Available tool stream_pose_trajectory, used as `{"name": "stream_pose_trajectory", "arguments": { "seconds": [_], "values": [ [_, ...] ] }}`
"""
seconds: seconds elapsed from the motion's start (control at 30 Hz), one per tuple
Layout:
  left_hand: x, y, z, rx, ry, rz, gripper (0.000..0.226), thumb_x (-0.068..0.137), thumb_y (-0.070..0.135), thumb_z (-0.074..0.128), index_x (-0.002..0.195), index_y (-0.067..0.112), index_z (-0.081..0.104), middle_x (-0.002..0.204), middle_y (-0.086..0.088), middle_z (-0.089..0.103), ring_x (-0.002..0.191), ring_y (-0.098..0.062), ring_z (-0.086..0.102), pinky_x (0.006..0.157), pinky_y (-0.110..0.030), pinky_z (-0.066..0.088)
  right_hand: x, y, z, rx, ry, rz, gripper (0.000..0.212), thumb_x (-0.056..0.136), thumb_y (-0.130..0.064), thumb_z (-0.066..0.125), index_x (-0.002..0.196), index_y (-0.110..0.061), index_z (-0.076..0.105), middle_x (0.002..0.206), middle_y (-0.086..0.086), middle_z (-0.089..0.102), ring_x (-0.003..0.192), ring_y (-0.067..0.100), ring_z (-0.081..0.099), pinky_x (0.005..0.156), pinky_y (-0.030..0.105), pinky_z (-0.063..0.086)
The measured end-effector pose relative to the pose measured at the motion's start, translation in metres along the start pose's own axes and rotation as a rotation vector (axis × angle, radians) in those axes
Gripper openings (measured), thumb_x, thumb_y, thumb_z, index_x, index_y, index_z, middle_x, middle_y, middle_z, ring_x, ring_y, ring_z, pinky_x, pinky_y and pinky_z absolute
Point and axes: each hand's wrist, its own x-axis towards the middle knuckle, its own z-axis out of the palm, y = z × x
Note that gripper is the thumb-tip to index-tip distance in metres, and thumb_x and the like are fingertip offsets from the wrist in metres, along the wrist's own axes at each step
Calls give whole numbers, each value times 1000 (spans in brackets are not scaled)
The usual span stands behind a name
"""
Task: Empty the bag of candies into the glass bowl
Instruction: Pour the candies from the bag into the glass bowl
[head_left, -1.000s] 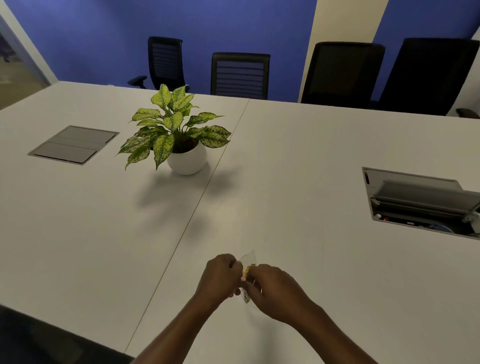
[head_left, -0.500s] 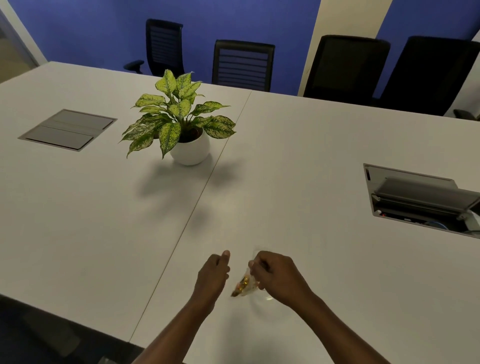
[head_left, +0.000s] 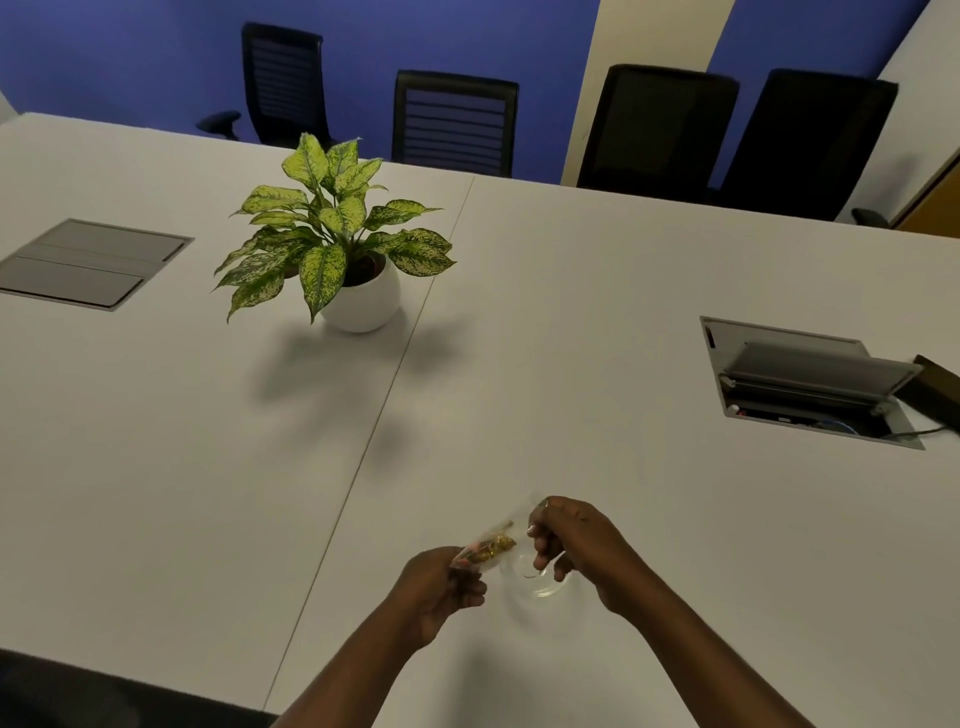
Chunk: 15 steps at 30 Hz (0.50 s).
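Observation:
A small clear plastic bag of gold-wrapped candies (head_left: 488, 546) hangs tilted between both hands, just above the table near its front edge. My left hand (head_left: 441, 587) pinches the bag's lower left end. My right hand (head_left: 576, 545) grips its upper right end. Under and between the hands sits a small, shallow glass bowl (head_left: 540, 584), hard to make out against the white table; my right hand's fingers overlap its far rim. The candies sit bunched in the bag's lower half.
A potted plant in a white pot (head_left: 358, 296) stands mid-table to the far left. A closed cable hatch (head_left: 88, 262) lies at left, an open one (head_left: 805, 384) at right. Black office chairs (head_left: 452, 122) line the table's far side.
My left hand let go of the bag, then took hold of its lower end again. The bag swung from upright to tilted over the bowl. The camera view shifted slightly.

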Motion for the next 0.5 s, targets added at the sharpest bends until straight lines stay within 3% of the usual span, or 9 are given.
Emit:
{"name": "stream_pose_trajectory", "arguments": {
  "seconds": [0.17, 0.3, 0.5],
  "values": [
    [7, 8, -7, 35, 30, -30, 20, 93, -5, 47, 90, -6, 67, 63, -18, 61, 51, -29, 60, 48, -32, 56, -2, 13, 1, 20, 28, 52, 26, 99, -13, 51, 79, -10, 67, 65, 1, 65, 56, 16, 64, 45, 22, 44],
    [11, 10, -10, 198, 9, -34, 22, 91, -10, 42, 90, 0, 61, 66, -20, 61, 49, -29, 62, 49, -33, 56, -2, 23, 7, -6, 65, 76, 23, 98, -14, 52, 81, -11, 67, 67, 1, 66, 58, 17, 64, 47, 23, 45],
    [23, 9, -15, 287, 32, 2, 20, 88, -15, 48, 90, -11, 67, 69, -23, 68, 51, -28, 62, 49, -32, 56, 3, 33, 11, -42, 94, 116, 20, 97, -15, 54, 82, -12, 67, 74, 2, 66, 60, 15, 63, 50, 23, 46]
  ]
}}
